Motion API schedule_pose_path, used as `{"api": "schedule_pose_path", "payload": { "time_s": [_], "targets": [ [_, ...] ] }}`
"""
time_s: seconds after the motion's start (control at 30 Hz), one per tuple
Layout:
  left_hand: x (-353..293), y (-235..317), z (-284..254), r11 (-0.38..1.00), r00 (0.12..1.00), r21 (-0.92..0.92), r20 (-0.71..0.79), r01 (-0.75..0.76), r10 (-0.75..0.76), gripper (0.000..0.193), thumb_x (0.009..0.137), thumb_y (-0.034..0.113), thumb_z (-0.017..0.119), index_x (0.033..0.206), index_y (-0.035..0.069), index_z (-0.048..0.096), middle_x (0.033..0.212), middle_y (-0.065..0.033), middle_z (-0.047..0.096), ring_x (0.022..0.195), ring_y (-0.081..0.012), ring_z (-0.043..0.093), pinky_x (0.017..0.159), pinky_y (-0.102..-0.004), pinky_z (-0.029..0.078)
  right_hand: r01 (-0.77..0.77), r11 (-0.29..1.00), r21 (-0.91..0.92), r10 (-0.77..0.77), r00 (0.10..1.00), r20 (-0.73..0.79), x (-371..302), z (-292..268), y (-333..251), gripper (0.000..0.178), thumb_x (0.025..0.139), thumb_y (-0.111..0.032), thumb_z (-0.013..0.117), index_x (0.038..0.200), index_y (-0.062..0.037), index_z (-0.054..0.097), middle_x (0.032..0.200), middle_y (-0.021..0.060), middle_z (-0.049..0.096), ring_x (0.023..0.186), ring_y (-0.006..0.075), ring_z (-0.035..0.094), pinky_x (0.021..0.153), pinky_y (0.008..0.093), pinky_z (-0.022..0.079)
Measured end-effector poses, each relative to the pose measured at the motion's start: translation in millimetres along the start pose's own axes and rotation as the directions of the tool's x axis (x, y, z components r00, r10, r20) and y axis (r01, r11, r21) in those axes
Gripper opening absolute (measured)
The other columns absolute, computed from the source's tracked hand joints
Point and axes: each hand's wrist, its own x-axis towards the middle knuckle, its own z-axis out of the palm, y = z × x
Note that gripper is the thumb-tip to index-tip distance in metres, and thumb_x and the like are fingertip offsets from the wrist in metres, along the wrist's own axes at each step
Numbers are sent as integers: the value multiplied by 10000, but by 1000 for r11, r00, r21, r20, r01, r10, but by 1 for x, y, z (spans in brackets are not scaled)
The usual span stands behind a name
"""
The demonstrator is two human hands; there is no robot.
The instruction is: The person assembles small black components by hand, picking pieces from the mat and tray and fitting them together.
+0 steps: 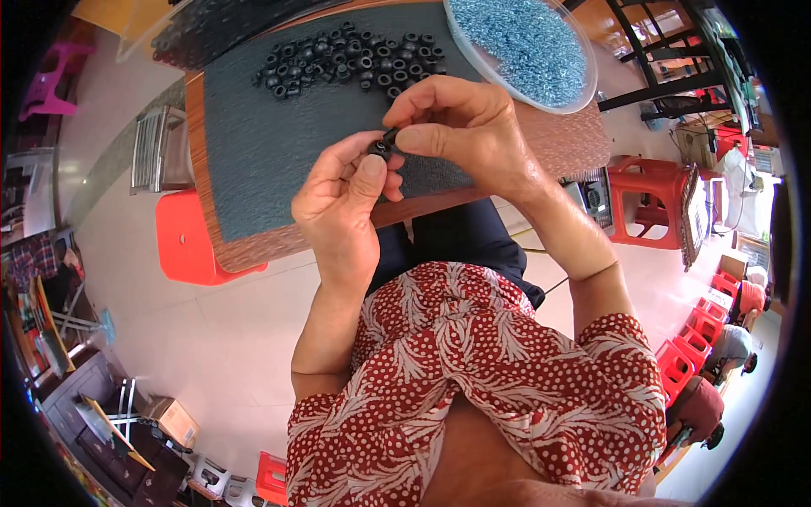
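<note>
My grip is pinching a small black ring piece (pixel 385 144) between both hands: my left hand (pixel 342 207) is clamping it from the near side with thumb and forefinger, while my right hand (pixel 465 127) is closing on it from the right. I am holding it above the grey mat (pixel 279 160) on the bench (pixel 574 144), near the pile of black rings (pixel 346 59); the bowl of blue beads (pixel 524 42) sits far right.

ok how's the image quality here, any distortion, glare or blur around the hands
Head view: strong fisheye, so the table edge bows and black corners frame the picture; even daylight, no harsh shadows; mild sheen on the clear dish rim; left hand and right hand look sharp, but the small black part pinched between them is too tiny to make out.
</note>
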Motion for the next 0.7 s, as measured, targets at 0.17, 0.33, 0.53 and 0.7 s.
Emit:
{"api": "schedule_pose_path", "payload": {
  "time_s": [0.17,0.33,0.53,0.7],
  "targets": [
    [-1,-2,7,998,1000,55,27,-7,5,249,873,83,596,1057,-83,575,856,-134,637,679,-139,591,575,-250,476,5,996,-91,-8,999,-32,-10,-6,-3,105,764,5,654,868,2,652,786,20,632,753,69,593,695,217,502],
    [-2,-4,11,997,999,78,42,25,-29,247,867,73,601,1055,-86,576,841,-136,635,676,-143,595,566,-248,476,105,966,-235,-115,993,-31,-17,-12,-6,115,746,1,657,860,-14,657,810,31,621,763,89,581,695,239,485],
    [-2,-6,17,993,998,119,63,15,-23,236,861,52,602,1055,-80,578,842,-131,635,682,-146,600,566,-243,477,235,879,-415,-247,969,25,-19,-19,-8,108,731,0,657,838,-17,657,798,56,613,779,140,579,690,265,478],
    [-3,-7,20,988,997,153,79,-28,16,230,856,36,604,1052,-81,578,850,-123,634,674,-140,593,567,-235,478,273,856,-438,-287,957,36,-22,-20,-9,108,724,5,662,830,-14,656,791,51,613,794,154,580,699,269,477]
  ]
}}
